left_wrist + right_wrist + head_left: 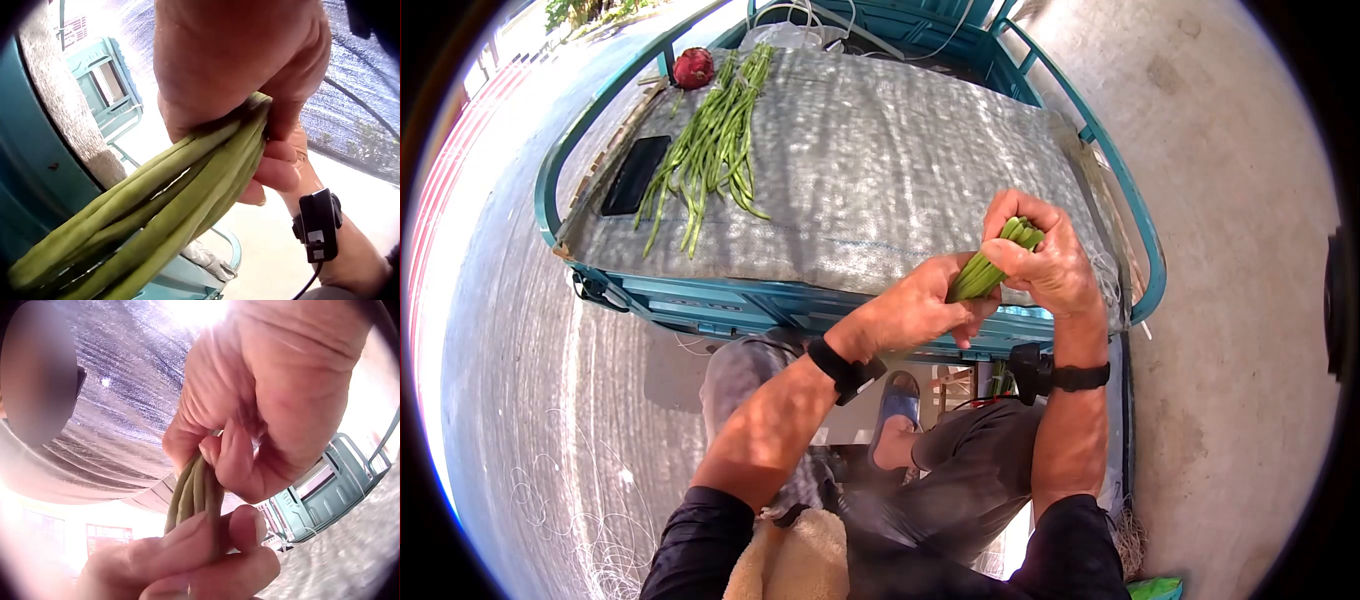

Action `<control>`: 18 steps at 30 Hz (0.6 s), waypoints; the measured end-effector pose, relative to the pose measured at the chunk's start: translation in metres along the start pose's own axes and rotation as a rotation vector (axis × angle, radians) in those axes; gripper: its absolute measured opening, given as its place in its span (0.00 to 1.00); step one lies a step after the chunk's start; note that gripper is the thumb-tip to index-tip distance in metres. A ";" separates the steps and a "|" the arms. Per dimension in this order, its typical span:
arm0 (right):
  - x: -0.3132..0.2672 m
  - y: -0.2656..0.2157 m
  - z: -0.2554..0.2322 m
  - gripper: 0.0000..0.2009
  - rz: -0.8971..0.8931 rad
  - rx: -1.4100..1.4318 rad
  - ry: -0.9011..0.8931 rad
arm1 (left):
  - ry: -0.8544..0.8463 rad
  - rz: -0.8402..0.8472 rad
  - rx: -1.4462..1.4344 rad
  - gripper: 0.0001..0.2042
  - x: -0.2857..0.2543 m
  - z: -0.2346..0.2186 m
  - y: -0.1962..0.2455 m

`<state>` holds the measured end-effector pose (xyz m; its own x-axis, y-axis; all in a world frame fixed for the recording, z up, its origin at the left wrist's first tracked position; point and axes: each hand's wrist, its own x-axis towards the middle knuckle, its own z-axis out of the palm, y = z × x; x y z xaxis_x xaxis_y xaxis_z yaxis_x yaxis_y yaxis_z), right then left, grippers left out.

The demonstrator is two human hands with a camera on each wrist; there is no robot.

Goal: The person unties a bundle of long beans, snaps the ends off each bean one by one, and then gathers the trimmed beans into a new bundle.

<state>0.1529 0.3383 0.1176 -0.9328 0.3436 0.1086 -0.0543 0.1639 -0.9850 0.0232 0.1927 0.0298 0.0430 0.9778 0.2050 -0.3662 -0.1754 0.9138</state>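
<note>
Both hands hold a folded bundle of green long beans [977, 277] above the front edge of the cloth-covered cart. The left hand [915, 305] grips its lower part, with fingers and thumb around the pods. At the upper end, the right hand [1050, 255] curls its fingers and thumb about the beans. Up close in the left wrist view, several bean pods [187, 194] lie side by side. In the right wrist view, beans [195, 494] run between the two hands, and the fingers hide their ends. A loose pile of long beans [720, 135] lies on the cloth to the left.
A dark phone [636, 175] and a red round bundle [693, 68] lie beside the pile. Grey woven cloth [870, 150] covers the blue cart, whose metal rail [1125, 190] curves up at both sides. Below the cart edge are the person's legs and a sandalled foot [895, 425].
</note>
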 end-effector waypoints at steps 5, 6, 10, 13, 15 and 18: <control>0.000 0.005 -0.007 0.08 0.028 0.056 -0.031 | 0.060 -0.066 0.172 0.21 -0.003 0.003 0.015; 0.001 0.006 -0.007 0.08 0.030 0.067 -0.033 | 0.081 -0.043 0.215 0.24 -0.003 0.004 0.016; 0.003 0.011 -0.012 0.10 0.006 0.090 -0.045 | 0.172 0.032 0.172 0.29 -0.003 0.007 0.009; 0.004 0.015 -0.013 0.11 -0.002 0.086 -0.019 | 0.144 -0.034 0.039 0.31 -0.005 0.010 0.013; 0.004 0.015 -0.012 0.12 -0.006 0.077 -0.004 | 0.101 -0.059 -0.047 0.32 -0.004 0.010 0.013; 0.003 0.011 -0.009 0.11 0.061 0.079 0.043 | 0.066 -0.099 -0.021 0.32 -0.005 0.006 0.012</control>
<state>0.1527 0.3500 0.1081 -0.9191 0.3905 0.0522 -0.0274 0.0690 -0.9972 0.0244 0.1850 0.0420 0.0188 0.9958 0.0901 -0.3822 -0.0761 0.9210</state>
